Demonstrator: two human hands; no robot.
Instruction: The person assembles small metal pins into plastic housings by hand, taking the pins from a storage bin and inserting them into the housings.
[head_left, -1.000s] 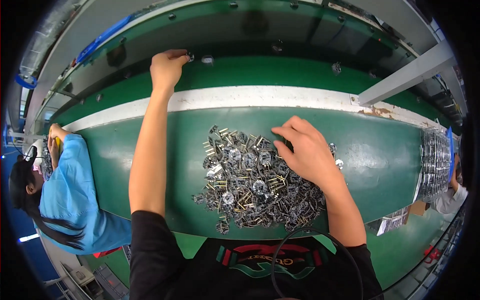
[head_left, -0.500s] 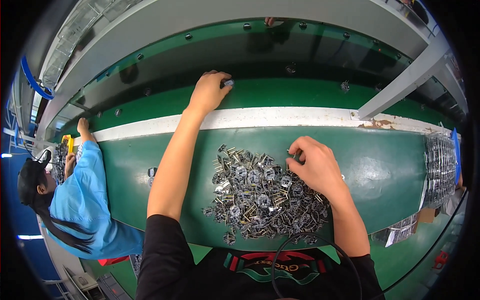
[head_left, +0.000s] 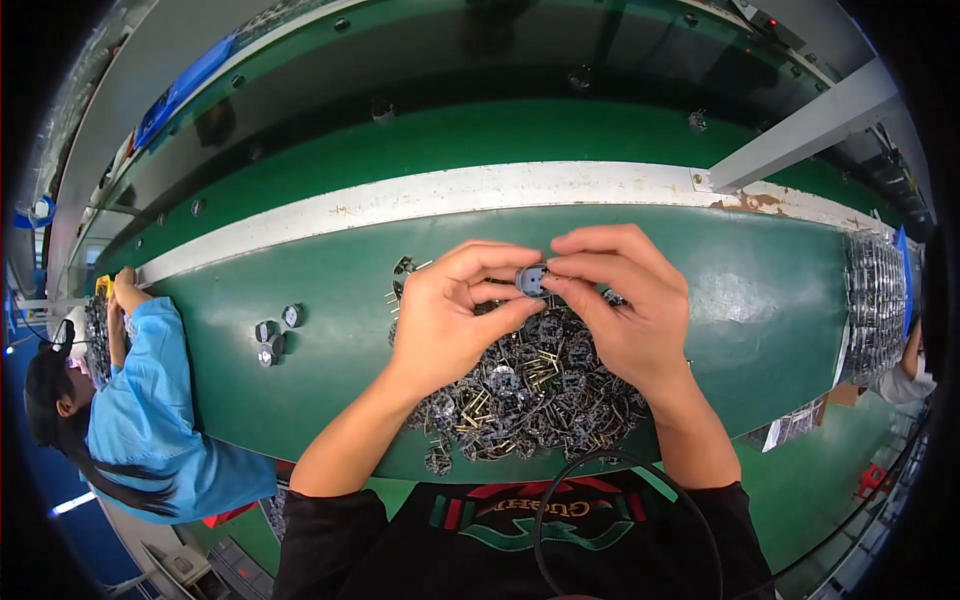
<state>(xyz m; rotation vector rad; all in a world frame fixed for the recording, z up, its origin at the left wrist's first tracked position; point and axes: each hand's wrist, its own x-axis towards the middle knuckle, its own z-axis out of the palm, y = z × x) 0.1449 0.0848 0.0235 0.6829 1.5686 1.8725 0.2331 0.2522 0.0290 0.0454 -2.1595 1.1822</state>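
Above the front of the green table (head_left: 745,330), both my hands meet. My left hand (head_left: 435,325) pinches a small round grey plastic housing (head_left: 531,281), whose face with small dark holes shows. At the housing's right edge, the thumb and fingers of my right hand (head_left: 632,312) are pressed together; whatever small part they grip is hidden. Under and around my hands lies a heap of small dark plug inserts with brass pins (head_left: 545,385). Several round grey-black housings (head_left: 268,345) sit to the left of my left hand.
Past a white ledge (head_left: 450,190) runs a green conveyor belt (head_left: 480,142) carrying scattered round parts. A grey post (head_left: 800,135) rises at right. Stacked clear plastic trays (head_left: 872,310) stand at the right end. A co-worker in blue (head_left: 165,400) sits at left.
My left hand has come back from the belt with the grey housing. My right hand has moved slightly up to meet it. The view has shifted, and more loose housings show at left.
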